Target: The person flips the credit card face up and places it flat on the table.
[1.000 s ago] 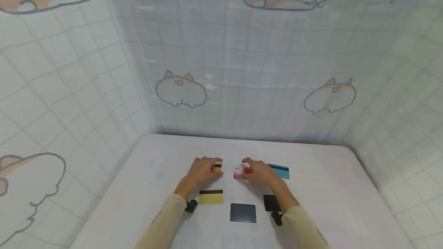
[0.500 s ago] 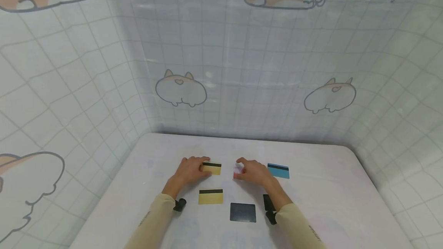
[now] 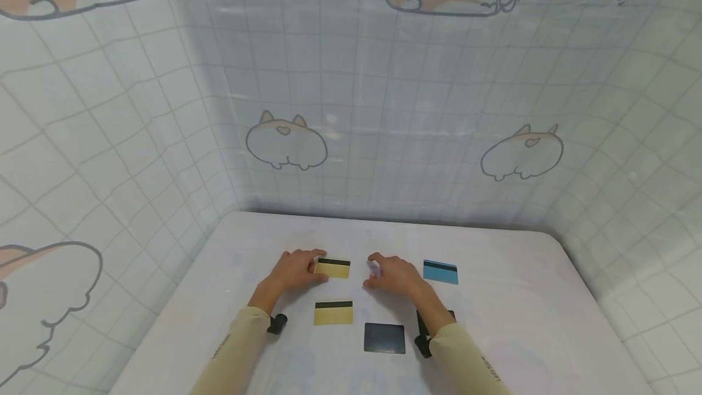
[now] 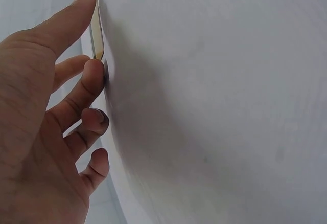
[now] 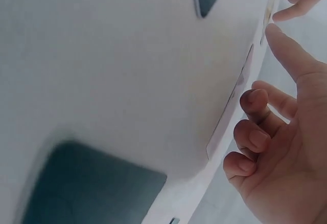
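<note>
In the head view, my left hand (image 3: 292, 270) is at the left end of the upper yellow card (image 3: 336, 268), which has a dark stripe. Its thumb and index finger spread toward the card's corners; from the left wrist, the thumb overlaps the edge of the card (image 4: 97, 35) and the other fingers bend loosely. My right hand (image 3: 396, 274) arches over a pink-and-white card (image 3: 375, 269), hiding most of it. Seen from the right wrist, this card (image 5: 232, 101) lies flat beside the loosely bent fingers, with the thumb extended.
A blue striped card (image 3: 440, 272) lies right of the right hand. Closer in are another yellow card (image 3: 333, 313), a dark card (image 3: 384, 338) and a black card (image 3: 451, 316) partly under the right forearm. A patterned curtain (image 3: 362, 157) surrounds the white table (image 3: 526, 297).
My left hand has slid left, uncovering the upper yellow card. My right hand has shifted slightly left and covers more of the pink-and-white card. The other cards stay in place.
</note>
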Tool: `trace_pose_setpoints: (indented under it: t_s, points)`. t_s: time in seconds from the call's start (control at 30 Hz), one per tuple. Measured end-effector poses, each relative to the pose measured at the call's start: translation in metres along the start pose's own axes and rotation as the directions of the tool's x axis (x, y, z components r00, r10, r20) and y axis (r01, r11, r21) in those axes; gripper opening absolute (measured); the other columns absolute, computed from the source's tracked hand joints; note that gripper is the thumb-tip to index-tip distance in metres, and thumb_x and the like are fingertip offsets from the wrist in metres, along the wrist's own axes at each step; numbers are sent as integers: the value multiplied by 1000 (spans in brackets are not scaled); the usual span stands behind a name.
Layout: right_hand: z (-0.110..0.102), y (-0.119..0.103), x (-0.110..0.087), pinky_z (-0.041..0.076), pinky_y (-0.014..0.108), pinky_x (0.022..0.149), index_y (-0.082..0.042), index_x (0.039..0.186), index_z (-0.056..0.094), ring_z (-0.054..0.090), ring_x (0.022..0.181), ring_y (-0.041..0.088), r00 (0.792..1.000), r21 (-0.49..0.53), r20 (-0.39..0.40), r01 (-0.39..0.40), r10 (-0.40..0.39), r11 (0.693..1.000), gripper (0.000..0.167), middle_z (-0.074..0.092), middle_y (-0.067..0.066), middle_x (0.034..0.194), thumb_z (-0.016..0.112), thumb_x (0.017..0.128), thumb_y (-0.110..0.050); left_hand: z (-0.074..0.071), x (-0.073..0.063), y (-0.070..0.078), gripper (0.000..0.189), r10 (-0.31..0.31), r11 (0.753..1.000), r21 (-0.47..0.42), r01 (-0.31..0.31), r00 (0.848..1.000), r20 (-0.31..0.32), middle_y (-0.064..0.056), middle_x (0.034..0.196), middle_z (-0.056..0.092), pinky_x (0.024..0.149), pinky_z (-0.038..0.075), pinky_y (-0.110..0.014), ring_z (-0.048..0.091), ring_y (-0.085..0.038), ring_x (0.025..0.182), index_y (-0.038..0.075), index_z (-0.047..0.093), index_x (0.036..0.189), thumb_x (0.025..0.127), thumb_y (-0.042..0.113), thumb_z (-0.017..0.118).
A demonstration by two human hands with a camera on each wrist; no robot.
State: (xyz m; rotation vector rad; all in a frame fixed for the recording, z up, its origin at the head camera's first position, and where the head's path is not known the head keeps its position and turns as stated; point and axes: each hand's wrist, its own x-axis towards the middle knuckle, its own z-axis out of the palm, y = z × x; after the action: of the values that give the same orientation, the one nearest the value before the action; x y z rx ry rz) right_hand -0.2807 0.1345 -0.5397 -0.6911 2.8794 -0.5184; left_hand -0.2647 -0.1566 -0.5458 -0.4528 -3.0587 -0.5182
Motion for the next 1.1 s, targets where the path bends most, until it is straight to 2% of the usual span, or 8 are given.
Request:
trace_pose_setpoints:
  t_s: [0.17,0.37,0.57,0.63,0.73,0.87,1.1]
  points:
    - [-1,-5,2,46,35,67,-21,138,56,54,73,16,999,-1,29,-18,18,1000,66,58,-6,71,78,83,-51,-2,1,-1,65,-9,1000,-5,9,1000,11,13,67,50,77,32,-40,46,-10,71,22,61,137,82,53,79]
    - [1,-11,6,49,35,70,-22,139,55,56,72,12,998,6,51,-28,28,1000,68,62,-11,76,78,83,-53,-1,3,-4,66,-26,999,-22,26,1000,16,12,67,50,77,32,-41,46,-9,68,21,62,136,81,53,80]
    - [1,-16,10,47,32,65,-21,139,56,56,67,12,999,16,52,-18,17,1000,68,61,-9,73,79,82,-52,0,3,-11,66,-61,998,-34,61,998,12,10,66,51,77,32,-40,47,-9,65,22,62,136,80,52,80]
    - [1,-18,12,49,33,66,-21,139,56,56,68,12,999,4,49,-9,8,1000,69,65,-7,78,78,82,-54,0,3,-13,64,-64,997,-35,64,998,9,10,66,51,77,32,-40,47,-9,65,22,63,135,80,51,81]
    - [1,-20,16,53,37,73,-22,139,56,59,75,14,999,-13,45,5,-5,1000,70,72,-1,96,78,82,-55,-2,4,-14,63,-70,997,-40,71,997,7,10,66,52,77,32,-41,47,-10,64,22,63,134,81,49,81]
    - [2,-22,20,54,42,83,-23,140,56,63,86,16,999,-24,52,1,0,1000,71,72,4,117,77,82,-57,-4,6,-14,61,-76,996,-45,77,997,12,10,66,52,77,33,-40,47,-9,64,23,63,134,82,49,80]
    - [3,-25,29,53,44,82,-24,140,55,65,89,19,998,-27,62,-22,24,999,70,71,5,117,76,82,-58,-3,10,-13,57,-59,996,-64,60,998,22,11,66,52,77,34,-40,47,-9,63,23,64,133,84,47,79]
